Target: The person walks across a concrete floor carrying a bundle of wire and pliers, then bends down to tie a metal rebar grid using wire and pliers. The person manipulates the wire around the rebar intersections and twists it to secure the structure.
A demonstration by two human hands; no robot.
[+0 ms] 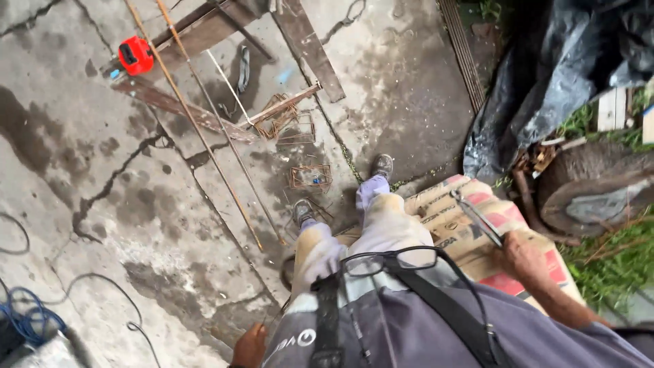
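Observation:
My right hand (523, 259) rests on a stack of paper sacks (446, 204) and is closed around a slim metal pincer tool (477, 218) that points up and left. My left hand (251, 345) hangs low by my hip at the bottom edge, fingers curled, partly cut off. Whether it holds anything is unclear. A pair of glasses (388, 260) hangs on my chest. My legs in pale, dirty trousers stretch out toward the wet concrete floor (102, 170).
Bent rusty wire frames (310, 177) lie by my feet, with more (279, 119) further out. Long thin rods (204, 136) cross the cracked floor. A red tape measure (136, 54) and wooden planks (306, 41) lie beyond. A black tarp (565, 68) is at the right, blue cable (27, 320) at the left.

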